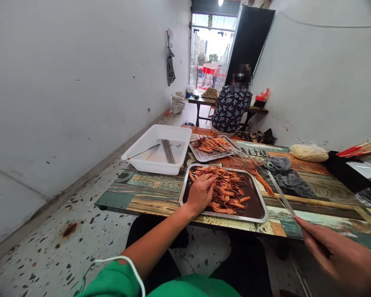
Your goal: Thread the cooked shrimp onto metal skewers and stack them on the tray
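Note:
My left hand (pixel 200 190) reaches into a metal tray (pixel 262 206), fingers curled down among long reddish-brown meat pieces (pixel 227 187) lying in dark sauce. Its fingertips are hidden, so what they pinch does not show. At the lower right, my right hand (pixel 343 251) is closed around thin metal skewers (pixel 282 196) that slant up and left over the table. A reddish-brown piece (pixel 265 184) hangs near the tray's right rim; whether it is on a skewer is hard to tell. Behind, a second metal tray (pixel 204 156) holds loaded skewers (pixel 214 144), their bare ends pointing right.
A white plastic tub (pixel 142 164) with bare metal skewers (pixel 167 151) stands at left. Grey cloths (pixel 292 179) lie to the right, near a bagged pale bundle (pixel 309 152) and a black box (pixel 343 171). Another person (pixel 233 107) sits ahead at a farther table.

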Demonstrator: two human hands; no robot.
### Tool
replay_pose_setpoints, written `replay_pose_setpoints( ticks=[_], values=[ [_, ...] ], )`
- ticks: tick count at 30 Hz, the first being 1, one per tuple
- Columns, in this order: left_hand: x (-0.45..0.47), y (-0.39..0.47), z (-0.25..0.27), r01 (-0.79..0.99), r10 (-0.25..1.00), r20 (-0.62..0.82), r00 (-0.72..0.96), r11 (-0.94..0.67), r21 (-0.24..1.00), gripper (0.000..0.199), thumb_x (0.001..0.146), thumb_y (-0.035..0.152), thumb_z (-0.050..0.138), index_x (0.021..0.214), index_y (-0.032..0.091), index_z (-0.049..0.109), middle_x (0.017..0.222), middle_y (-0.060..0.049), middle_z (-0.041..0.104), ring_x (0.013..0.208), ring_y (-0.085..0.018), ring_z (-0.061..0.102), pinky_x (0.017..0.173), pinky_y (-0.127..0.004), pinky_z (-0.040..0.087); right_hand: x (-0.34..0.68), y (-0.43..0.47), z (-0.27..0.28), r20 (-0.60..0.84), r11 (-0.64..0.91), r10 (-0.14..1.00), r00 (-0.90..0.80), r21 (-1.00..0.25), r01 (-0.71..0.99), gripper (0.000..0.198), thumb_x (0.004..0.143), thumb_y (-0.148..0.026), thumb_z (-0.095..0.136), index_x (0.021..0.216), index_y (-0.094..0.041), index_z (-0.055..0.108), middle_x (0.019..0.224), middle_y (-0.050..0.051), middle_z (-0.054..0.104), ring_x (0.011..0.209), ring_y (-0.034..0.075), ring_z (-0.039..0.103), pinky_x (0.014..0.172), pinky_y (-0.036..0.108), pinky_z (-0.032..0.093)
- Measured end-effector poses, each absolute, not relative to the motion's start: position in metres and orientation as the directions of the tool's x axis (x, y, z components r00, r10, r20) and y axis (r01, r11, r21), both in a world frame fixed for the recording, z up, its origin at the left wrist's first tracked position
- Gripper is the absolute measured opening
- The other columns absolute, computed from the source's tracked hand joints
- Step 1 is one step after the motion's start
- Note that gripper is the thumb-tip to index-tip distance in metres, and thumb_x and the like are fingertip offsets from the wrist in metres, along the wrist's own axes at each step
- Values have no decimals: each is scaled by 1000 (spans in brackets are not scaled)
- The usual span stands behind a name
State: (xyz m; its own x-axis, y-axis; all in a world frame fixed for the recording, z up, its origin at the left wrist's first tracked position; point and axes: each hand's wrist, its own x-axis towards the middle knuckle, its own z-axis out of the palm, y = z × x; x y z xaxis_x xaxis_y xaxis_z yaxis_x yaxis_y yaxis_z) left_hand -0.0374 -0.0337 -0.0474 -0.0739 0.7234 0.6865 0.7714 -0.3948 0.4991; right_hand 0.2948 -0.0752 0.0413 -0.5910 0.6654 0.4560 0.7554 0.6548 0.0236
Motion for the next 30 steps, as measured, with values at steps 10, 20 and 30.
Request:
replay_pose_setpoints(
  ticks=[10,20,30],
  values=[
    [-36,-36,-46,736,728,685,-35,-445,510,25,85,14,47,103,18,63,111,-8,65,106,-19,59,94,-39,48,254,-29,31,398,709,676,-620,-120,695,28,81,-28,49,101,-23,69,89,6,74,71,22,71,61,31,57],
    [-36,-38,-44,726,710,704,-16,-475,496,28,82,12,48,106,17,62,112,-10,64,105,-21,59,92,-38,49,134,125,30,286,687,696,-659,0,726,33,89,-21,41,110,-11,65,107,12,69,95,21,65,83,30,49],
    [-39,-40,-42,737,719,695,-7,-466,490,28,81,9,50,105,17,61,110,-9,65,103,-19,59,92,-36,49,43,187,1,75,700,695,-715,153,697,29,88,-31,53,113,-16,56,111,7,59,92,18,60,77,38,51]
  ],
)
